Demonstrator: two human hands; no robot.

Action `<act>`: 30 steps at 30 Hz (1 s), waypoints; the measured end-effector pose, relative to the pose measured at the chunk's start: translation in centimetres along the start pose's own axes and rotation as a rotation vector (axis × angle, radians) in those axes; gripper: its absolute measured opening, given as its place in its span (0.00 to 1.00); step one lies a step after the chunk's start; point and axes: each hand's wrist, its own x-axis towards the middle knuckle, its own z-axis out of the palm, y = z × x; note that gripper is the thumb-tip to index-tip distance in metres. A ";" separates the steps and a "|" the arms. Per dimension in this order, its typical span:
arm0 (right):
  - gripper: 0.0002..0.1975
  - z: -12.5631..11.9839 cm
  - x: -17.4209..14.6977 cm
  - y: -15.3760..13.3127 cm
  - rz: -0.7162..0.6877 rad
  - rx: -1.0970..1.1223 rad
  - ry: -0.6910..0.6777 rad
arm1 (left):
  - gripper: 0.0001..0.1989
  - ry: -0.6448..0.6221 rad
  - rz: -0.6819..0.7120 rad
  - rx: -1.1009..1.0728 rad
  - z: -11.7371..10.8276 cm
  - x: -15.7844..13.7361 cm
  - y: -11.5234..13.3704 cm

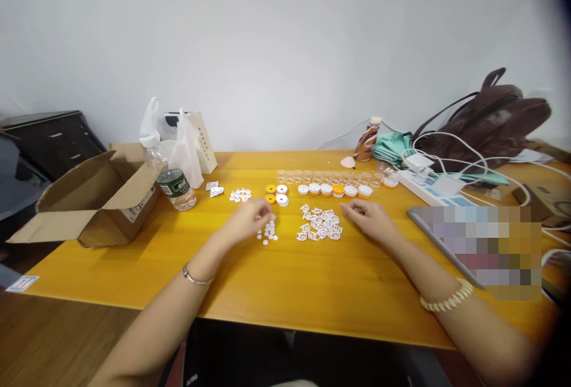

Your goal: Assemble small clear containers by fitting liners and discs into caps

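Left hand (250,218) curled close, right hand (369,219) loosely curled; holds: can't tell | yellow tabletop (312,286) | grey wall (276,48)

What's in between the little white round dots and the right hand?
In the head view, a spread of white openwork pieces lies between the small white discs and the right hand.

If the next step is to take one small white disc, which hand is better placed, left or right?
Probably the left hand: it is right beside the small white discs, while the white openwork pieces lie between them and the right hand.
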 end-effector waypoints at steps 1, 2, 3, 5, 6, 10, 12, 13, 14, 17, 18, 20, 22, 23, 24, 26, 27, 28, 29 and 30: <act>0.25 0.0 0.0 0.0 0.000 -0.002 0.001 | 0.06 -0.057 0.106 -0.048 0.5 -0.3 1.3; 0.25 0.0 0.0 0.0 -0.001 -0.006 0.000 | 0.06 -0.113 0.273 -0.120 1.1 -0.6 2.4; 0.25 0.0 0.0 -0.1 -0.002 -0.010 0.000 | 0.06 -0.145 0.376 -0.141 1.7 -0.9 3.3; 0.24 0.0 0.0 -0.2 -0.007 -0.017 -0.001 | 0.06 -0.187 0.485 -0.144 2.6 -1.2 4.1; 0.24 0.0 -0.1 -0.3 -0.009 -0.017 -0.001 | 0.06 -0.199 0.495 -0.136 2.9 -1.3 4.2; 0.25 0.0 -0.1 -0.4 -0.021 -0.012 -0.005 | 0.07 -0.221 0.481 -0.174 3.1 -1.4 3.7; 0.25 0.0 -0.1 -0.3 -0.024 -0.010 -0.007 | 0.08 -0.169 0.461 -0.199 2.9 -1.2 3.3; 0.24 0.0 -0.1 -0.3 -0.024 -0.009 -0.008 | 0.09 -0.117 0.440 -0.190 2.8 -1.0 3.1; 0.24 0.0 0.0 -0.2 -0.023 -0.008 -0.008 | 0.08 -0.052 0.409 -0.162 2.7 -0.8 2.7; 0.23 0.1 0.0 -0.1 -0.026 -0.005 -0.013 | 0.07 0.113 0.301 -0.023 2.7 0.6 1.3; 0.23 0.1 0.0 0.0 -0.028 -0.005 -0.015 | 0.08 0.137 0.278 0.016 2.7 1.1 0.7; 0.22 0.1 0.1 0.0 -0.027 -0.011 -0.020 | 0.08 0.151 0.254 0.079 2.8 2.2 -0.2; 0.23 0.1 0.1 0.0 -0.025 -0.015 -0.018 | 0.09 0.139 0.250 0.144 3.0 3.2 -0.7; 0.23 0.1 0.0 -0.1 -0.024 -0.015 -0.011 | 0.09 0.129 0.251 0.174 3.1 3.6 -0.8; 0.24 0.0 0.0 -0.1 -0.026 -0.013 -0.004 | 0.08 0.118 0.251 0.200 3.1 3.9 -0.9; 0.24 0.0 -0.1 -0.3 -0.030 -0.010 0.009 | 0.08 0.099 0.247 0.242 3.3 4.4 -0.8; 0.25 -0.1 -0.1 -0.3 -0.031 -0.009 0.012 | 0.07 0.092 0.243 0.257 3.3 4.6 -0.8; 0.24 -0.1 -0.1 -0.3 -0.032 -0.009 0.011 | 0.07 0.088 0.236 0.269 3.3 4.7 -0.8; 0.24 -0.1 -0.1 -0.4 -0.033 -0.009 0.008 | 0.08 0.087 0.227 0.279 3.3 4.7 -0.9; 0.24 -0.1 -0.1 -0.3 -0.032 -0.008 0.008 | 0.09 0.088 0.214 0.287 3.3 4.8 -1.0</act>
